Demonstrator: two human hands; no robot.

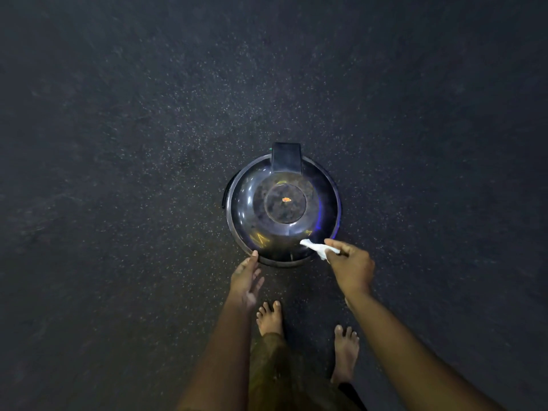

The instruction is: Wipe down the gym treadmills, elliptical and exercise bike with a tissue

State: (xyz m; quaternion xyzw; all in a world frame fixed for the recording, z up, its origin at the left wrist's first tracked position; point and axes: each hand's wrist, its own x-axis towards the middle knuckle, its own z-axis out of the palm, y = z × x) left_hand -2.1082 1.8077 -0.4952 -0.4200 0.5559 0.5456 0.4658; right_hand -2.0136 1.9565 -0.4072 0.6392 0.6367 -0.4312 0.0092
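Head view, straight down. Dark speckled floor [118, 143] fills the frame; no treadmill, elliptical or bike in sight.

Left hand [246, 280]: fingers straight and loosely spread, holding nothing. The longest fingertip reaches the near-left edge of the bin [237, 221] and seems to touch the rim; contact is not certain in this light.

Bin: round, dark, glossy, standing on the floor just ahead of two bare feet [269, 320]. Lid [314, 215] is down and shut. A squarish tab [286, 157] sits at its far edge, and a small orange speck [286, 199] at its centre.

Tissue [318, 249]: white, crumpled into a short twist, over the near-right rim of the lid. One end pokes out over the lid, the other is in the right hand. Whether it is soiled, I cannot tell.

Right hand [351, 266]: curled, pinching the tissue between thumb and fingers, just beside the bin's near-right edge.

Progress, as a judgement: a used-looking tissue held at a bin suggests the wiping is over, or that this tissue is spent and a fresh one will follow. Which machines are done cannot be read here. What is left at this spot: the lid has to come up, probably by the left hand, and the tissue has yet to go in.
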